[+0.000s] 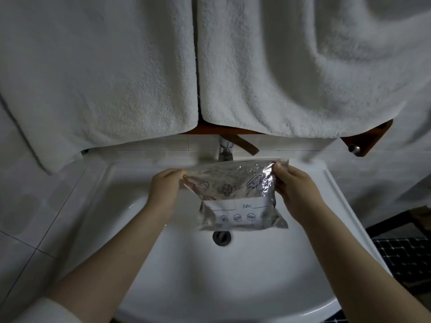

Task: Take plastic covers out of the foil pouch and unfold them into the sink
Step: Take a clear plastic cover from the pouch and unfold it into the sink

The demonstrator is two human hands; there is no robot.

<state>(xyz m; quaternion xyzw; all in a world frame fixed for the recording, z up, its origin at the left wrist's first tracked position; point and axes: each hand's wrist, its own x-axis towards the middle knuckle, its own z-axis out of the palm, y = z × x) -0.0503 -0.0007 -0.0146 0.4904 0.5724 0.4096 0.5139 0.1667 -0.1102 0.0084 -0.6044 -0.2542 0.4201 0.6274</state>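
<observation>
Head view: both hands pinch a crinkled silver foil pouch (235,197) by its top corners, left hand (163,190), right hand (293,190), above the white sink (233,276); its white label reads "Date:".

Foil pouch (235,194) between the hands: crinkled, shiny metallic film, matt white label panel. Sink (210,276) below: glossy smooth white ceramic. Faucet (225,150) beyond: polished metal. Towels (279,66) above: rough white terry cloth.
</observation>
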